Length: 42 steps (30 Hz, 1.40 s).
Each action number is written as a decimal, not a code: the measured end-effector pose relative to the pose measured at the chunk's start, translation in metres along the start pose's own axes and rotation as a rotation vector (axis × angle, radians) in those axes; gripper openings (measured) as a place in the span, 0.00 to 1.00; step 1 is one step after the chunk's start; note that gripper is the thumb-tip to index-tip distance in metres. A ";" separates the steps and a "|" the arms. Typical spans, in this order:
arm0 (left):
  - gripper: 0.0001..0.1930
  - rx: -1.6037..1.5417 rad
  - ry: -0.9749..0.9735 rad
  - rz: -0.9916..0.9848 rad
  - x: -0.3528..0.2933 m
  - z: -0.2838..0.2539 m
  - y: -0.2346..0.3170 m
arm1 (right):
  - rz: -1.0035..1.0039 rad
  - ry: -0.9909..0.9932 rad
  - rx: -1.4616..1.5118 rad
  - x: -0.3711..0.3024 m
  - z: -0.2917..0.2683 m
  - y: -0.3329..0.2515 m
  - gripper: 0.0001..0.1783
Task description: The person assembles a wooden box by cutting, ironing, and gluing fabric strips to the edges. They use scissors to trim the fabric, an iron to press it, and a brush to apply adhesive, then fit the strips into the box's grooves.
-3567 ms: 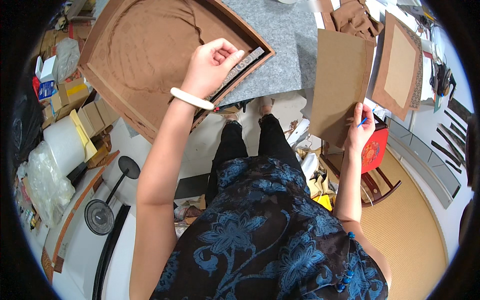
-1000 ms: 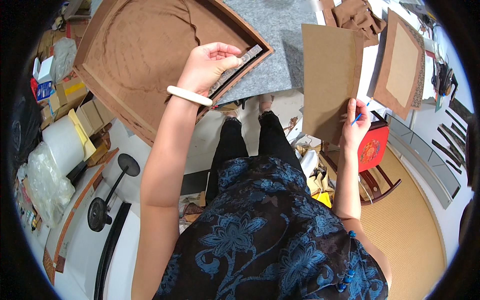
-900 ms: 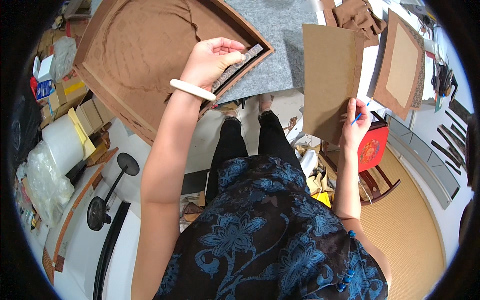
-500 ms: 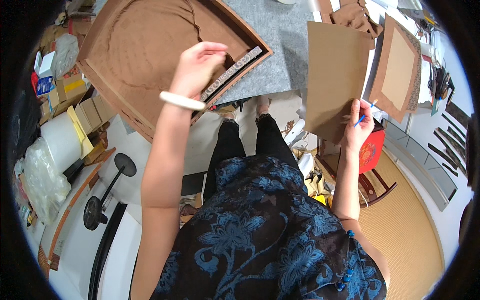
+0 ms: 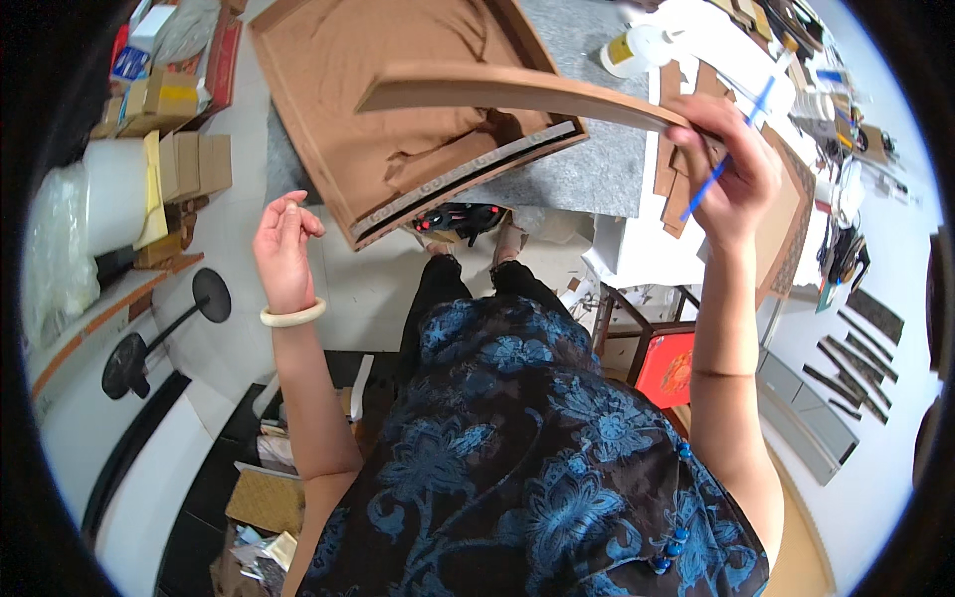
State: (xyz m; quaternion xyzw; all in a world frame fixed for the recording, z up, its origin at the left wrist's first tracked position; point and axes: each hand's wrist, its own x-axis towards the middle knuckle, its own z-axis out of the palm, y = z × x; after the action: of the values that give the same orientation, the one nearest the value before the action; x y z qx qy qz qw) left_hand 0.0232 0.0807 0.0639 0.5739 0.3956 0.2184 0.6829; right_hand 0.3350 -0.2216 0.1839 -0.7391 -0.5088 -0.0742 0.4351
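Observation:
My right hand (image 5: 734,169) grips the end of a thin brown board (image 5: 497,92), seen nearly edge-on and reaching leftward over the tray. A slim blue brush (image 5: 718,179) with a pale tip is held slantwise in the same hand. My left hand (image 5: 286,244) is empty, off the tray's near left corner, its fingers loosely curled and apart. The shallow brown tray (image 5: 298,124) has low walls and a wrinkled suede-like lining. Along its near inner side runs a grey patterned strip (image 5: 463,171). The board hides part of the tray's inside.
Under the tray is a grey tabletop (image 5: 607,179). A white bottle (image 5: 637,50) stands at the back right, near brown strips (image 5: 668,164) on a white surface. A red-seated stool (image 5: 665,368) is below right. Cardboard boxes (image 5: 159,104) stack at the left.
The board has swung from upright at the right to nearly level over the tray. My left hand has left the tray's strip side and moved left. The whole view has shifted.

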 end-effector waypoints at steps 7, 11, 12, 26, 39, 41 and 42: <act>0.09 -0.005 0.229 0.049 -0.045 -0.044 -0.017 | -0.106 -0.278 0.157 0.043 0.065 -0.014 0.10; 0.06 -0.045 0.351 0.033 -0.053 -0.042 -0.016 | -0.057 -0.425 0.059 0.039 0.077 -0.025 0.10; 0.09 -0.012 0.389 0.043 -0.053 -0.042 -0.020 | -0.060 -0.447 0.039 0.037 0.080 -0.024 0.10; 0.17 -0.165 0.364 -0.083 -0.053 -0.041 -0.022 | -0.093 -0.516 0.014 0.016 0.115 -0.040 0.09; 0.14 -0.212 0.274 -0.087 -0.057 -0.026 -0.029 | -0.121 -0.532 -0.010 0.009 0.123 -0.033 0.09; 0.14 -0.217 0.255 -0.095 -0.058 -0.022 -0.028 | -0.133 -0.545 -0.020 0.006 0.127 -0.032 0.09; 0.14 -0.224 0.244 -0.099 -0.058 -0.020 -0.028 | -0.125 -0.542 0.001 0.005 0.129 -0.034 0.09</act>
State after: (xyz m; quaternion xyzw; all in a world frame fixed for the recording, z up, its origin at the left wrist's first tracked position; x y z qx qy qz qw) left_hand -0.0310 0.0421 0.0537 0.4430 0.4766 0.2952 0.6996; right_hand 0.2667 -0.1223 0.1272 -0.6990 -0.6512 0.0999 0.2782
